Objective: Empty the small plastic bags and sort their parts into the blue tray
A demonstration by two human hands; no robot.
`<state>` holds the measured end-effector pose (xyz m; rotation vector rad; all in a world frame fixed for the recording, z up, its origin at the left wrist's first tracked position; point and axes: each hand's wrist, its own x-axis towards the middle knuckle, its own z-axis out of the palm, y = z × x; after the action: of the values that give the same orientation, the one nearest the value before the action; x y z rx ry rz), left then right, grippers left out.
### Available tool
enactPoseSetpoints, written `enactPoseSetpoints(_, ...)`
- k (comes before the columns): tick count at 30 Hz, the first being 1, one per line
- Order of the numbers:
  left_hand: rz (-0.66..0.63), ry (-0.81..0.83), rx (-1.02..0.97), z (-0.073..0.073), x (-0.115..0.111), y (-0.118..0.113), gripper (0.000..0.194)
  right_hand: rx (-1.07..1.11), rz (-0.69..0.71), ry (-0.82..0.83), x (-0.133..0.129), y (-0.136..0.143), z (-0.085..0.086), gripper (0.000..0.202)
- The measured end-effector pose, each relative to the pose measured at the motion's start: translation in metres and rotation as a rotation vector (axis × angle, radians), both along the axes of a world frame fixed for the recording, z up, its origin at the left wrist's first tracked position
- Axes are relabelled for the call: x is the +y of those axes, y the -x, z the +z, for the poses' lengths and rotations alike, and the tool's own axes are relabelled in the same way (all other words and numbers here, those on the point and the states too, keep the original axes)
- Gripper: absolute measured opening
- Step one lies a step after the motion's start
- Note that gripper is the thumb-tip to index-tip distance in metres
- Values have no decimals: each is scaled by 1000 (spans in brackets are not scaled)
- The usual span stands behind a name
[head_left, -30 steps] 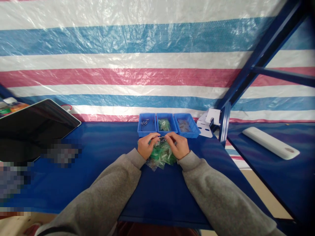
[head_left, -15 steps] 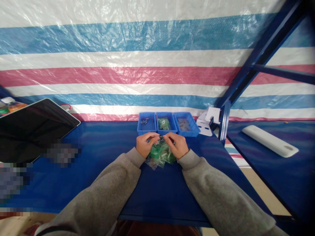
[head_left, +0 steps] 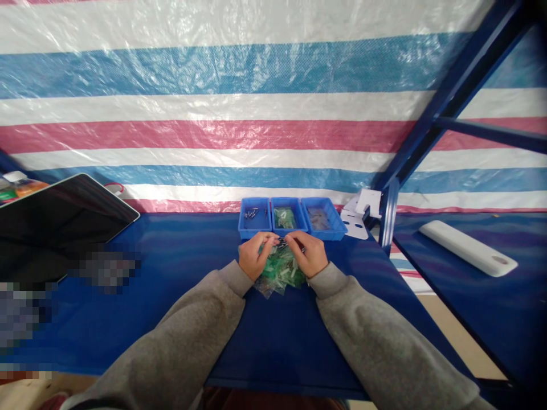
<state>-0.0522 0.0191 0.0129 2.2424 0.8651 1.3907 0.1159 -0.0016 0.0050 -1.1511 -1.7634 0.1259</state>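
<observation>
Currently the left hand [head_left: 255,256] and right hand [head_left: 308,254] meet fingertip to fingertip, pinching a small dark part [head_left: 280,242] whose long axis runs left-right between them. It sits above a clear bag of green pieces [head_left: 280,273], just short of three blue bins [head_left: 292,217]. Open tabletop [head_left: 179,296] lies either side.

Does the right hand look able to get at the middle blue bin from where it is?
Probably yes. The right hand sits just in front of the middle blue bin, whose top is open, with nothing between them. It is pinching something small together with the left hand though.
</observation>
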Motion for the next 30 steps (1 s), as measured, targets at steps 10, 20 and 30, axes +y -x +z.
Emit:
enactPoseSetpoints(10, 99, -105, 32, 0, 5, 2, 20, -16, 3, 8, 0, -1, -2, 26)
enactPoseSetpoints(20, 358, -342, 138, 47, 58, 17, 17, -10, -10, 5, 1, -2, -3, 27)
enactPoseSetpoints(30, 340, -228, 198, 34, 41, 16, 24, -46, -41, 10, 3, -3, -5, 29)
